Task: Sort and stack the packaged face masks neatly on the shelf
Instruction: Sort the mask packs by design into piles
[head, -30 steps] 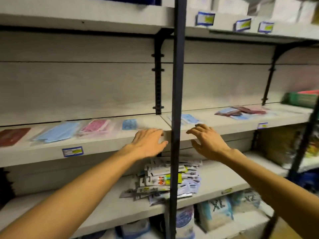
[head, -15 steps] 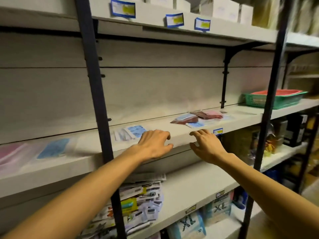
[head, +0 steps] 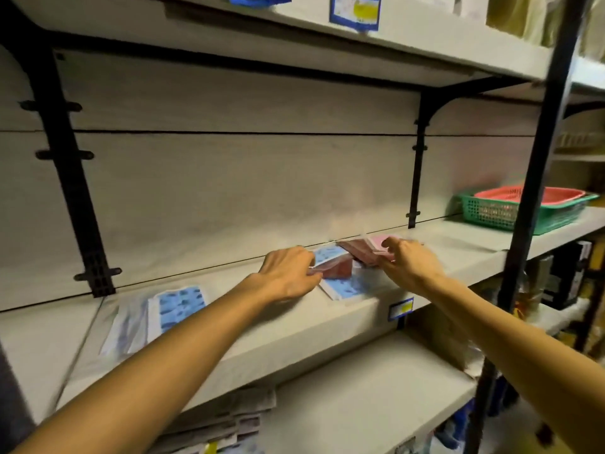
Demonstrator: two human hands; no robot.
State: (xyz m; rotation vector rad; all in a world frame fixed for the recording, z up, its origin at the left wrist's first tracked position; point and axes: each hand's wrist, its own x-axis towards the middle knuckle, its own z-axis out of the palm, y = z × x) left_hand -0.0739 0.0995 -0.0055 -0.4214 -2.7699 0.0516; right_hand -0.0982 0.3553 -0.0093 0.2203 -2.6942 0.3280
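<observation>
A loose heap of packaged face masks lies on the grey middle shelf (head: 442,244). My left hand (head: 288,276) pinches a dark red mask packet (head: 337,268) at the heap's left side. My right hand (head: 406,262) grips a pink mask packet (head: 379,242) that lies over maroon packets (head: 355,250). Blue patterned mask packets (head: 343,288) lie underneath, near the shelf's front edge. Another blue patterned packet (head: 180,304) lies alone further left on the same shelf.
A green basket (head: 497,214) holding a red basket (head: 530,194) stands at the shelf's right end. Black uprights (head: 533,198) and brackets (head: 417,165) frame the bay. A price label (head: 401,308) is stuck on the shelf edge. Stacked packets (head: 226,424) lie on the lower shelf.
The view shifted right along the shelf. Both hands left the shelf's front edge, reached onto the mask heap and took hold of packets there.
</observation>
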